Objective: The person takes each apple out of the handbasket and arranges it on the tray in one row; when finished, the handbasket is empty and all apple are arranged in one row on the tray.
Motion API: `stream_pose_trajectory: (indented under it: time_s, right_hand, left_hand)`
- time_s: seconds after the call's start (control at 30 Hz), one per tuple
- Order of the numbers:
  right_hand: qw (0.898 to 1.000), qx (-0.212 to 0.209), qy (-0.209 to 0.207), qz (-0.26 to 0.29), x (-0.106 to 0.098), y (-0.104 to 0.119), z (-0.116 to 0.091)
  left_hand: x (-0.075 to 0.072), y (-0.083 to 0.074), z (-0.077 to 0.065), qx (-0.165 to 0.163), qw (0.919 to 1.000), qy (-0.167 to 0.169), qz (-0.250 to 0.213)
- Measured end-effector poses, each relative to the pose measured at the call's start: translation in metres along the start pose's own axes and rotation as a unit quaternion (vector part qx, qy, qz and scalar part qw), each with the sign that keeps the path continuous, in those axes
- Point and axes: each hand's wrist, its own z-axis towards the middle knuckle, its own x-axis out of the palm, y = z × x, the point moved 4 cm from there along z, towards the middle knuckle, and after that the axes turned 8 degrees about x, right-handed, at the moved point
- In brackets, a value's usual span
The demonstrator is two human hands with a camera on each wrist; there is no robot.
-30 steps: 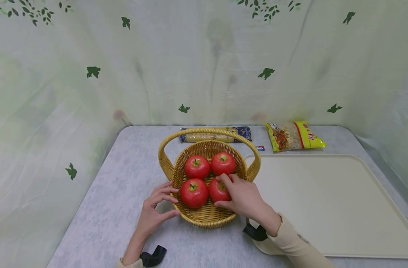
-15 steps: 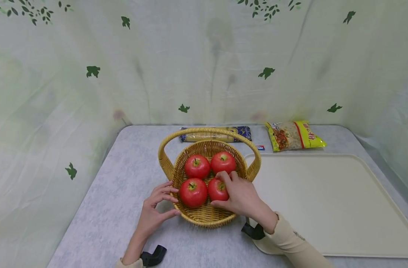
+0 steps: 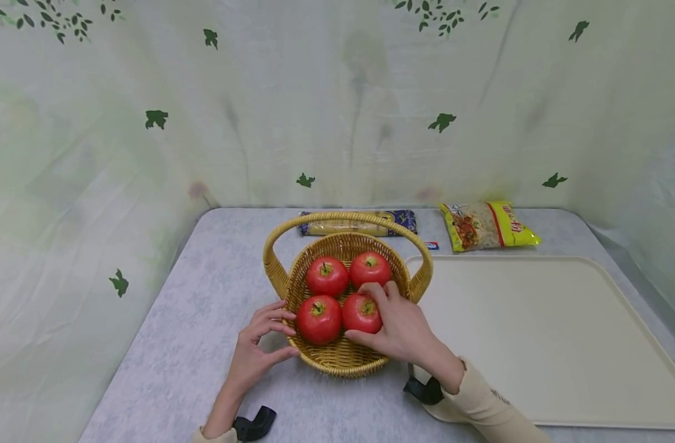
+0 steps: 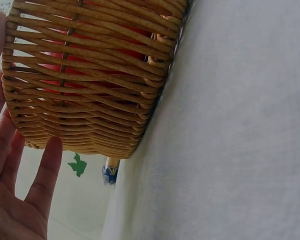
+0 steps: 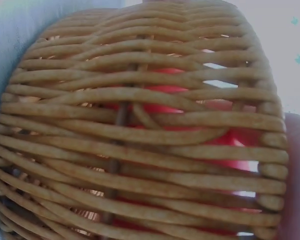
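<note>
A round wicker basket (image 3: 343, 368) with a tall arched handle stands on the table with several red apples inside. My right hand (image 3: 406, 326) reaches over its right rim, thumb and fingers curled round the near right apple (image 3: 362, 312). Beside that lies the near left apple (image 3: 319, 320); behind are the far left apple (image 3: 327, 276) and the far right apple (image 3: 370, 268). My left hand (image 3: 255, 344) touches the basket's left rim, its fingers extended and spread along the wicker wall (image 4: 90, 85) in the left wrist view. The right wrist view shows mostly wicker (image 5: 140, 125), hiding the fingertips.
A large cream tray (image 3: 536, 338) lies right of the basket, under my right forearm. Along the back are a long blue-ended packet (image 3: 345, 228), a yellow food bag (image 3: 487, 226) and a small blue-and-red item (image 3: 431, 245). A patterned curtain (image 3: 337, 111) surrounds the table.
My right hand has shifted slightly, its thumb now further left below the near right apple, and more of that apple shows. My left hand and the basket stay in place.
</note>
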Motion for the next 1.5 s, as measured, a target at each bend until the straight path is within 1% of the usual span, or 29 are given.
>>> stream_pose_trajectory:
  time_s: [0.2, 0.37, 0.53, 0.67, 0.77, 1.1, 1.3, 1.5]
  right_hand:
    - [0.999, 0.011, -0.017, 0.05, -0.005, 0.0, -0.005]
    - [0.994, 0.018, -0.033, 0.101, -0.011, -0.001, -0.009]
    - [0.987, 0.003, -0.052, 0.155, -0.019, -0.004, -0.014]
    - [0.977, -0.018, -0.074, 0.199, -0.024, -0.006, -0.019]
    - [0.971, -0.034, -0.085, 0.222, -0.028, -0.009, -0.022]
    - [0.959, -0.066, -0.108, 0.253, -0.04, -0.02, -0.038]
    - [0.953, -0.067, -0.128, 0.266, -0.049, -0.032, -0.05]
    - [0.95, -0.062, -0.151, 0.267, -0.056, -0.049, -0.06]
  left_hand:
    - [0.0, 0.001, -0.002, -0.017, 0.9999, 0.001, 0.001]
    - [-0.001, 0.002, -0.003, -0.014, 0.9999, 0.0, 0.003]
    - [-0.001, 0.001, -0.003, -0.007, 1.0, 0.0, 0.004]
    - [-0.001, 0.0, -0.002, -0.009, 1.0, 0.001, 0.004]
    - [-0.001, 0.0, -0.002, -0.011, 0.9999, 0.001, 0.004]
    - [0.0, 0.001, -0.002, -0.019, 0.9998, 0.002, 0.008]
    - [0.001, 0.002, -0.001, -0.025, 0.9997, 0.003, 0.008]
    - [0.001, 0.002, -0.001, -0.018, 0.9998, 0.001, 0.009]
